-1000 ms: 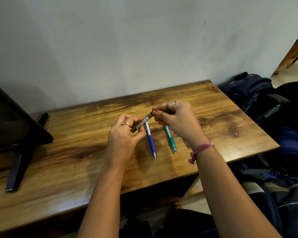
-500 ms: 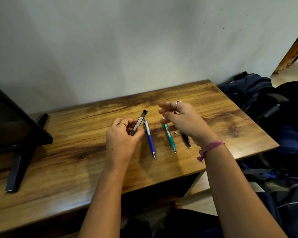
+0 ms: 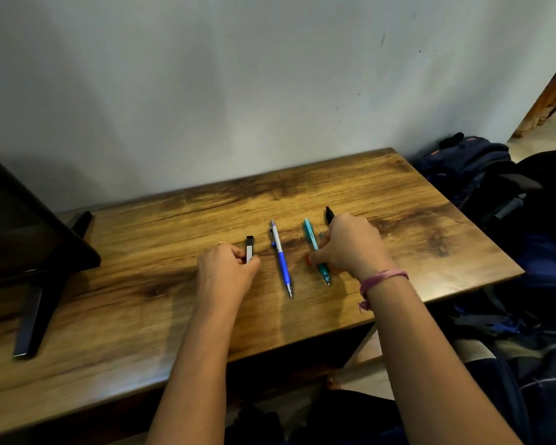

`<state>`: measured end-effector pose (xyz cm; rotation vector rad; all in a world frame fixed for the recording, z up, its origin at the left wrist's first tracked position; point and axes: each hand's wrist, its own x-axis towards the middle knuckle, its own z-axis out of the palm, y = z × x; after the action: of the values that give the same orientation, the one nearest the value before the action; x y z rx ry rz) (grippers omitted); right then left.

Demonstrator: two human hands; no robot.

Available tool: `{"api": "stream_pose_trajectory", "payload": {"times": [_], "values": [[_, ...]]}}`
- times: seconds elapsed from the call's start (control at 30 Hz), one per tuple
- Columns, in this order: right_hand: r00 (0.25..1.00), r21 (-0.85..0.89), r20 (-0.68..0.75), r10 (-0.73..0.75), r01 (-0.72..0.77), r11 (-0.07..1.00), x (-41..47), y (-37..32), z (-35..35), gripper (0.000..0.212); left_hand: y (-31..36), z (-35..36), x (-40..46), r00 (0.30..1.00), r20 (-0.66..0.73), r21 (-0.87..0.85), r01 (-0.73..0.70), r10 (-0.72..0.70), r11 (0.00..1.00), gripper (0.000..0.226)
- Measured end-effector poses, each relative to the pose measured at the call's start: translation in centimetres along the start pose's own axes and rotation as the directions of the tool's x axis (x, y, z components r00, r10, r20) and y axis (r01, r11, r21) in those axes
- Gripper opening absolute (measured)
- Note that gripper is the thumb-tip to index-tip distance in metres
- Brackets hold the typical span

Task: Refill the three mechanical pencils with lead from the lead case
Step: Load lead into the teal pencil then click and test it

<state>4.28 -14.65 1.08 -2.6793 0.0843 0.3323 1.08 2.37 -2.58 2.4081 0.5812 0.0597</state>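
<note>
My left hand [image 3: 225, 271] rests on the wooden table [image 3: 126, 322] and pinches the lower end of the slim black-and-silver lead case [image 3: 249, 245], which lies flat. To its right the blue and silver pencil [image 3: 281, 258] lies free, tip toward me. My right hand [image 3: 350, 245] is down over the teal pencil [image 3: 309, 232], thumb and fingers closed around its middle while it lies on the table. The black pencil [image 3: 328, 214] shows only its far end behind that hand.
A dark monitor [image 3: 20, 226] on a black stand [image 3: 29, 322] occupies the table's left end. Dark blue backpacks [image 3: 475, 175] are piled on the floor past the right edge. A grey wall runs along the back.
Both hands dropped to the table. The left brought the lead case down from mid-air and laid it flat. The right, open half a second ago, came down onto the teal pencil.
</note>
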Motion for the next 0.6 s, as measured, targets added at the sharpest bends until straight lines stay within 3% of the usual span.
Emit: {"api": "stream_pose_trajectory", "payload": {"times": [0.17, 0.23, 0.3, 0.4, 0.5, 0.6], "values": [[0.997, -0.001, -0.074, -0.012, 0.012, 1.000, 0.0, 0.1, 0.2, 0.030, 0.3, -0.4, -0.6, 0.995, -0.087, -0.033, -0.050, 0.047, 0.998, 0.049], [0.997, 0.073, -0.074, -0.018, 0.023, 0.997, 0.0, 0.2, -0.1, 0.024, 0.6, -0.2, -0.8, 0.977, -0.174, -0.128, -0.149, 0.125, 0.981, 0.041], [0.999, 0.272, -0.049, -0.023, 0.036, 0.962, 0.0, 0.2, -0.6, 0.023, 1.1, 0.1, -1.1, 0.961, -0.201, -0.234, -0.237, 0.191, 0.943, 0.027], [0.998, 0.572, 0.030, -0.052, 0.026, 0.820, -0.4, -0.1, -1.5, 0.029, 2.5, 1.1, -2.0, 0.962, -0.116, -0.367, -0.273, 0.247, 0.890, 0.015], [0.995, 0.609, 0.029, -0.098, 0.060, 0.791, -0.8, -0.3, -2.0, 0.030, 3.4, 1.9, -2.5, 0.963, -0.068, -0.516, -0.256, 0.259, 0.817, 0.020], [0.987, 0.568, 0.044, -0.155, 0.103, 0.816, -0.9, -0.1, -2.2, 0.027, 3.8, 2.3, -2.3, 0.984, 0.015, -0.672, -0.123, 0.180, 0.730, 0.015]]}}
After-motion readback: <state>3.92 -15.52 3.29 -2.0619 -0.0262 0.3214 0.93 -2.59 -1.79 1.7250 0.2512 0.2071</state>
